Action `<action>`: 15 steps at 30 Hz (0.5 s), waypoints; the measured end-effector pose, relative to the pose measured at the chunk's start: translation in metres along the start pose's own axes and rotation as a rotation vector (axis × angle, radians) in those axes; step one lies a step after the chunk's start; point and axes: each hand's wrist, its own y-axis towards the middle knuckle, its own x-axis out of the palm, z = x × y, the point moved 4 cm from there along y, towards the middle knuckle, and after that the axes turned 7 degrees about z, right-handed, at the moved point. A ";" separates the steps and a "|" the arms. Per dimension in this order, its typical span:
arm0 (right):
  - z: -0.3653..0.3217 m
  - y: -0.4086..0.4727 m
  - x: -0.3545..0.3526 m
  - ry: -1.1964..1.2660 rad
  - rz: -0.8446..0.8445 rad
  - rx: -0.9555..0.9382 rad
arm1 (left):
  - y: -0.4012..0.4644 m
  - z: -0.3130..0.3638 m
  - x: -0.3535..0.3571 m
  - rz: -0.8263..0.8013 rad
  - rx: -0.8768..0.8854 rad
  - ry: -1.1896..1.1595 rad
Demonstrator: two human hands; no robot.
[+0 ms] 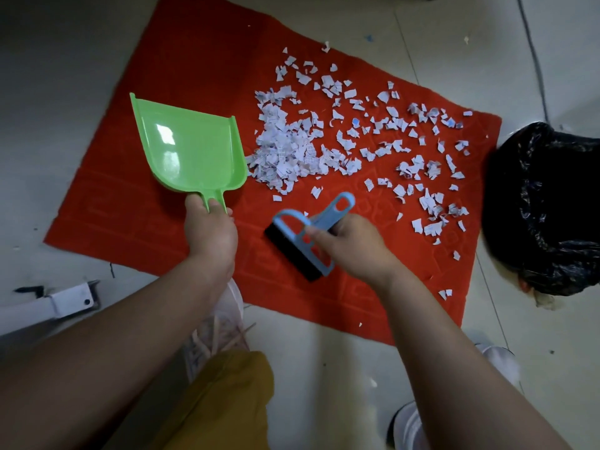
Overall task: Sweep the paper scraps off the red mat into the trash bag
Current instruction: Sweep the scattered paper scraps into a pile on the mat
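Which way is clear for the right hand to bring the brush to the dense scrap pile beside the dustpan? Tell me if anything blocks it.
Probably yes, straight ahead. The right hand holds the brush just short of the scrap pile; only bare red mat lies between. The dustpan sits left, not across the path.

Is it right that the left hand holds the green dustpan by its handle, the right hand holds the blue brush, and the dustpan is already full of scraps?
Not quite. In the head view the green dustpan is empty; the paper scraps lie on the red mat. The left hand and the right hand with the blue brush are as described.
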 end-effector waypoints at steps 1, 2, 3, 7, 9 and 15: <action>-0.004 -0.001 0.005 -0.074 -0.076 -0.037 | 0.000 -0.001 -0.001 0.003 -0.004 0.000; -0.008 -0.001 0.009 -0.145 -0.120 -0.067 | 0.000 -0.002 -0.001 0.003 -0.005 0.003; -0.012 0.000 0.011 -0.228 -0.130 -0.099 | -0.001 -0.002 -0.001 0.000 -0.003 0.008; -0.015 0.014 -0.002 -0.442 0.036 -0.110 | -0.004 -0.005 -0.001 -0.012 0.000 0.014; -0.012 0.023 -0.015 -0.453 0.161 -0.078 | -0.003 -0.005 -0.001 -0.017 0.007 0.020; -0.005 0.030 -0.044 -0.437 0.302 -0.078 | -0.003 -0.003 0.002 -0.024 0.019 0.015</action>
